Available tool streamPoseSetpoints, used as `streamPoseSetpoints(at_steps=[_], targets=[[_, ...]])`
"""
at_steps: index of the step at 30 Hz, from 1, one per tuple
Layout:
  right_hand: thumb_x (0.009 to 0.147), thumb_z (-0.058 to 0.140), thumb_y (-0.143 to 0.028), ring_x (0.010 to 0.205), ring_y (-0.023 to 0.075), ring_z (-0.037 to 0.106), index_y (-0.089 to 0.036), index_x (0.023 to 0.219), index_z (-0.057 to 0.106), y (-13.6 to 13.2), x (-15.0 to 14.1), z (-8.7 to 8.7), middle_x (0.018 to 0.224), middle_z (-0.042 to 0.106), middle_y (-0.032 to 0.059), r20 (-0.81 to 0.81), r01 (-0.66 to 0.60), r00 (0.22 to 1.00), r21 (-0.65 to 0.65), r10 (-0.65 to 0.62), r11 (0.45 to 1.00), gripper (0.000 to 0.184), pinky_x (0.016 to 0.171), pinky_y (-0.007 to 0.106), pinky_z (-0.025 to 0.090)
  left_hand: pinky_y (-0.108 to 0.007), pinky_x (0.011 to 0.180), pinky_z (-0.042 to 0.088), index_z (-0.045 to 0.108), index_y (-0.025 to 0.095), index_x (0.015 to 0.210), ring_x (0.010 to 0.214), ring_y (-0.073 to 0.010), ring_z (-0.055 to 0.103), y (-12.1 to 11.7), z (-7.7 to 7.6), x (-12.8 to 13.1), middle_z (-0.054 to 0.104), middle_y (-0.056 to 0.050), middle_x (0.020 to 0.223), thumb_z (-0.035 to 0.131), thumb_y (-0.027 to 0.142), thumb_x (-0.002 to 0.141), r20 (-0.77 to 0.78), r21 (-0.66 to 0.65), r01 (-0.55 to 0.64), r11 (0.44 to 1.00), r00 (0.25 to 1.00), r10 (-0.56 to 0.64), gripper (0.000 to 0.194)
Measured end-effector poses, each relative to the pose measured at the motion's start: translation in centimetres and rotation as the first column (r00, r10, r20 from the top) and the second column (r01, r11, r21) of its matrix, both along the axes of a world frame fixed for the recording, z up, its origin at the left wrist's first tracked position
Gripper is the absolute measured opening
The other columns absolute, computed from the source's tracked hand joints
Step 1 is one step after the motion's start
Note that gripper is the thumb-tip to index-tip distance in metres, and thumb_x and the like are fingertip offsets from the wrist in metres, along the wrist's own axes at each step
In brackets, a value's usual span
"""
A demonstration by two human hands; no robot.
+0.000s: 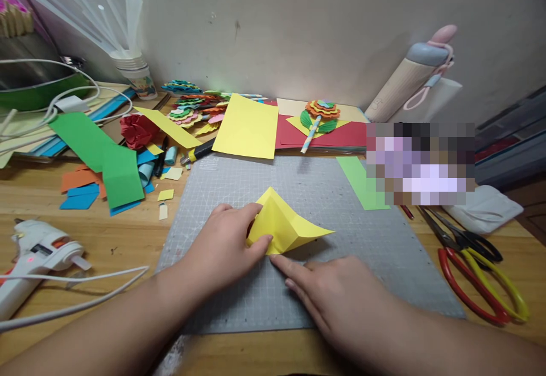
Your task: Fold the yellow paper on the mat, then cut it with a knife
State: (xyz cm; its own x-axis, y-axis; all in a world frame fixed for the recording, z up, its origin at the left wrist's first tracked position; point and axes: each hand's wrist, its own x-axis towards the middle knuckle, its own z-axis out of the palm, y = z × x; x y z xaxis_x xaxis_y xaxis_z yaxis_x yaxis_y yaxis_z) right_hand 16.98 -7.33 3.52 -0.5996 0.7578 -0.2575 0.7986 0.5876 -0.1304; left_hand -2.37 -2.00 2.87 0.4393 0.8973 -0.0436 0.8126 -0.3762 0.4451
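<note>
A partly folded sheet of yellow paper [281, 222] rests on the grey cutting mat [213, 302], with creases across it and a pointed corner lifting off to the right. My left hand [228, 236] grips the paper's left side, thumb on top and fingers behind the fold. From the lower right, my right hand [336, 290] reaches in with its index finger stretched out. That fingertip touches the paper's near corner, and nothing is held in the hand.
A flat yellow sheet [249, 125] and a paper flower [319, 117] lie behind the mat. Scissors [478, 262] are at the right; a glue gun [38, 256] with its cord is at the left. Green paper strips [85, 137], a cup of glue sticks [134, 74] and a bottle [403, 80] stand around.
</note>
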Motion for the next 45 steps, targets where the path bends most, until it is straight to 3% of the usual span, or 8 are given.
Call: streamPoseSetpoints(at_steps=[10, 17, 25, 31, 34, 37, 41, 45], targets=[[0.090, 0.052, -0.022, 0.055, 0.0208, 0.065, -0.017, 0.135, 0.047, -0.6, 0.7, -0.5, 0.078, 0.069, 0.0015, -0.026, -0.149, 0.988, 0.163, 0.155, 0.975, 0.046, 0.044, 0.034, 0.025, -0.040, 0.075, 0.042, 0.059, 0.018, 0.104, 0.082, -0.0275, 0.057, -0.1, -0.2, 0.0, 0.068, -0.005, 0.087, 0.055, 0.032, 0.084, 0.019, -0.010, -0.004, 1.000, 1.000, 0.004, 0.025], [0.079, 0.060, -0.018, 0.047, 0.0196, 0.060, -0.021, 0.140, 0.043, 0.0, 0.2, -1.0, 0.069, 0.066, 0.0011, 0.159, -0.181, 0.976, 0.216, 0.148, 0.960, 0.063, 0.042, 0.034, 0.010, -0.041, 0.075, 0.041, 0.059, 0.016, 0.104, 0.079, -0.0281, 0.055, 0.1, -0.1, 0.2, 0.067, -0.006, 0.084, 0.056, 0.033, 0.083, -0.001, -0.020, 0.002, 1.000, 1.000, -0.002, 0.027], [0.067, 0.059, -0.008, 0.042, 0.0195, 0.058, -0.016, 0.136, 0.050, -1.2, 0.6, -1.2, 0.065, 0.066, 0.0032, 0.180, -0.167, 0.976, 0.267, 0.121, 0.949, 0.070, 0.042, 0.034, 0.009, -0.040, 0.081, 0.036, 0.057, 0.018, 0.101, 0.078, -0.0227, 0.056, 0.1, 0.4, -1.2, 0.063, -0.001, 0.082, 0.066, 0.040, 0.079, 0.026, -0.034, 0.132, 0.991, 0.991, -0.131, 0.033], [0.088, 0.056, -0.023, 0.053, 0.0200, 0.063, -0.012, 0.126, 0.056, -0.7, 0.7, -1.8, 0.073, 0.070, 0.0046, -0.039, -0.143, 0.986, 0.284, 0.160, 0.948, 0.040, 0.043, 0.034, 0.024, -0.037, 0.086, 0.031, 0.055, 0.019, 0.075, 0.084, -0.0192, 0.057, 0.6, 1.6, -3.2, 0.061, 0.001, 0.082, 0.056, 0.006, 0.076, -0.171, 0.112, 0.361, 0.926, 0.925, -0.340, 0.014], [0.092, 0.049, -0.022, 0.052, 0.0175, 0.057, -0.017, 0.094, 0.065, -0.5, 0.8, -1.1, 0.068, 0.067, 0.0021, -0.216, -0.104, 0.962, 0.272, 0.166, 0.957, 0.017, 0.047, 0.034, 0.028, -0.037, 0.085, 0.032, 0.056, 0.020, 0.074, 0.075, -0.0182, 0.055, 0.1, 2.1, -3.0, 0.059, 0.001, 0.075, 0.051, 0.005, 0.082, -0.256, 0.229, 0.435, 0.871, 0.890, -0.378, 0.018], [0.092, 0.047, -0.020, 0.047, 0.0155, 0.044, -0.021, 0.065, 0.055, -0.5, 1.0, -0.2, 0.056, 0.054, -0.0003, -0.384, -0.053, 0.905, 0.328, 0.185, 0.943, 0.028, 0.049, 0.034, 0.027, -0.038, 0.084, 0.034, 0.061, 0.021, 0.086, 0.073, -0.0203, 0.055, -1.1, 1.8, -2.2, 0.059, 0.000, 0.077, 0.053, 0.006, 0.082, -0.347, 0.303, 0.464, 0.832, 0.867, -0.357, 0.017], [0.086, 0.061, -0.018, 0.073, 0.0186, 0.051, -0.019, 0.092, 0.063, -0.5, 1.3, 0.1, 0.083, 0.062, 0.0052, -0.505, 0.136, 0.845, 0.518, 0.174, 0.845, 0.006, 0.067, 0.034, 0.038, -0.039, 0.079, 0.038, 0.063, 0.018, 0.086, 0.073, -0.0228, 0.057, -2.5, 1.0, -1.1, 0.062, -0.002, 0.077, 0.059, 0.010, 0.079, -0.410, 0.327, 0.468, 0.821, 0.853, -0.323, 0.011], [0.087, 0.063, -0.018, 0.098, 0.0218, 0.048, -0.025, 0.103, 0.064, 0.0, 1.4, -0.3, 0.102, 0.062, 0.0054, -0.462, 0.187, 0.871, 0.625, 0.167, 0.758, 0.018, 0.085, 0.037, 0.034, -0.039, 0.080, 0.041, 0.064, 0.017, 0.090, 0.074, -0.0230, 0.058, -3.0, 1.0, -0.4, 0.064, -0.003, 0.080, 0.059, 0.014, 0.077, -0.365, 0.271, 0.470, 0.840, 0.857, -0.362, 0.014]])
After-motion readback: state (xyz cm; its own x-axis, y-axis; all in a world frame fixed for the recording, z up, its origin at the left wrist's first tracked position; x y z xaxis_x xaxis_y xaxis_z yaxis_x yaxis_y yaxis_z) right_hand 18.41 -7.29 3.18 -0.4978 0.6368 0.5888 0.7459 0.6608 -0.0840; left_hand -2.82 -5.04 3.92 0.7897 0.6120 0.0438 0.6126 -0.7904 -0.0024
